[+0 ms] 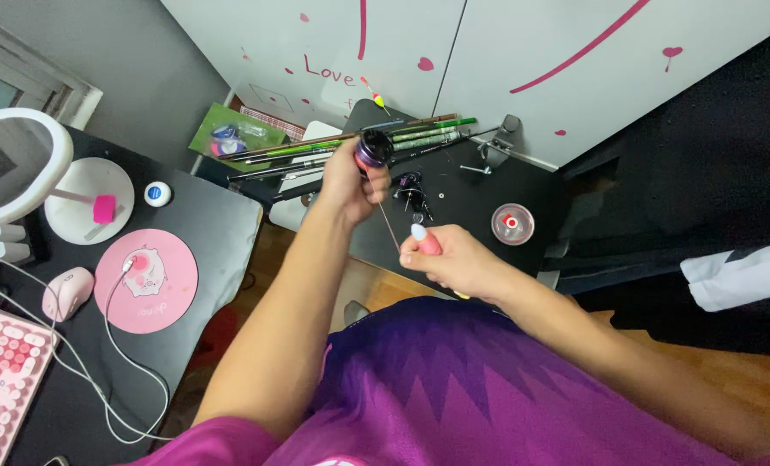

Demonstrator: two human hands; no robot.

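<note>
- Gripping a dark round spool (pixel 373 149), left hand (pixel 346 183) wrapped tight.
- Right hand (pixel 448 259) grip pinching pink tool (pixel 425 242); thin line (pixel 387 217) between them.
- Black counter (pixel 463 203) below.

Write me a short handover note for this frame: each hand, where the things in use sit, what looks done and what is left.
Left hand: raised, gripping a dark purple spool at the butt end of a bundle of rods.
Right hand: closed on a pink float with a pale tip; a thin line or stem runs from it up to the spool.
Nearby: rods lie across the small black table, with a round clear line spool and a small black reel.
Done: line drawn between both hands.
Left: cannot tell whether the float is attached yet.
</note>
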